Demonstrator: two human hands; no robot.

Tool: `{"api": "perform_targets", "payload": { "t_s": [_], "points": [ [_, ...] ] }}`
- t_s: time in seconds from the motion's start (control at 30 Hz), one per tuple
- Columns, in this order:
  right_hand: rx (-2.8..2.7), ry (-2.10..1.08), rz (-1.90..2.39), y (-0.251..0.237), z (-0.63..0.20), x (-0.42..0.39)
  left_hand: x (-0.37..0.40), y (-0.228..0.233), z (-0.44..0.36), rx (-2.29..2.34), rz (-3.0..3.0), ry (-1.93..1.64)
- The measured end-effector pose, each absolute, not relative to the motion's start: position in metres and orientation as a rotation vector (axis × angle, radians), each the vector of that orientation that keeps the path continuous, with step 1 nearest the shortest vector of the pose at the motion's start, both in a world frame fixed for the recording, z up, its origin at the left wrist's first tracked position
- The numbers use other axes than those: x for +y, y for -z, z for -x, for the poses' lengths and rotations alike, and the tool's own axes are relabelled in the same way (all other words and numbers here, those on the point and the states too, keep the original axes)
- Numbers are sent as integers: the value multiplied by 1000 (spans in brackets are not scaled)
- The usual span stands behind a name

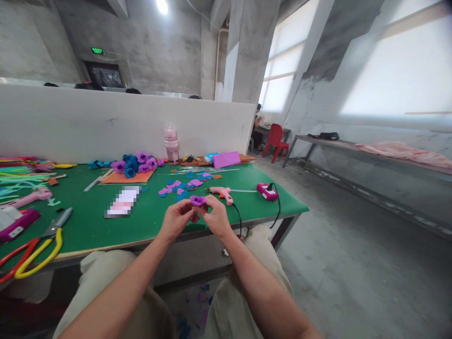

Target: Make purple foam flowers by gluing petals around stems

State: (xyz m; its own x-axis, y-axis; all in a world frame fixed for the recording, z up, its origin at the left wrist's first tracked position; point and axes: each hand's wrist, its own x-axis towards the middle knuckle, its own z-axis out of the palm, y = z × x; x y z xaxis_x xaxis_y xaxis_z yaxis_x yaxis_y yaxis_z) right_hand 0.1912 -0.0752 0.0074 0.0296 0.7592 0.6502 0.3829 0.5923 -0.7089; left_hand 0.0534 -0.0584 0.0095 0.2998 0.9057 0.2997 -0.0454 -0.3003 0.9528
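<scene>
my left hand and right hand: fingertips pinched on flower between them | glue gun just beyond my right, nozzle leftward

1. Centre frame, and it's a matt, papery-looking purple flower!
2. Behind it, smooth green tabletop, faintly glossy.
3. Right of centre, smooth pink plastic glue gun.
4. Lower left, scissors: metal blades, plastic-looking handles.
5. Up top, rough, matt concrete wall.

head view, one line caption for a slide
Left hand and right hand hold a purple flower at a green table, near a pink glue gun.
</scene>
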Motion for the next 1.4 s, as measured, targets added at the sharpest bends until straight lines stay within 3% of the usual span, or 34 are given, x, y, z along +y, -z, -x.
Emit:
{"api": "perform_targets", "payload": {
  "t_s": [0.57,0.87,1.07,1.2,1.4],
  "points": [
    [-1147,-1325,687,-9,-196,-78,-44,-3,-44,1037,-1612,-1525],
    [-1383,-654,1054,4,-180,-74,-48,3,-50,1025,-1668,-1381],
    [-1545,-408,999,-3,-189,-74,-50,-1,-51,844,-1713,-1248],
    [-1601,-448,909,-6,-190,-77,-48,-2,-47,884,-1815,-1350],
    [-1410,-840,728,-8,-203,-76,-47,-9,-37,971,-2079,-1538]
  ]
}}
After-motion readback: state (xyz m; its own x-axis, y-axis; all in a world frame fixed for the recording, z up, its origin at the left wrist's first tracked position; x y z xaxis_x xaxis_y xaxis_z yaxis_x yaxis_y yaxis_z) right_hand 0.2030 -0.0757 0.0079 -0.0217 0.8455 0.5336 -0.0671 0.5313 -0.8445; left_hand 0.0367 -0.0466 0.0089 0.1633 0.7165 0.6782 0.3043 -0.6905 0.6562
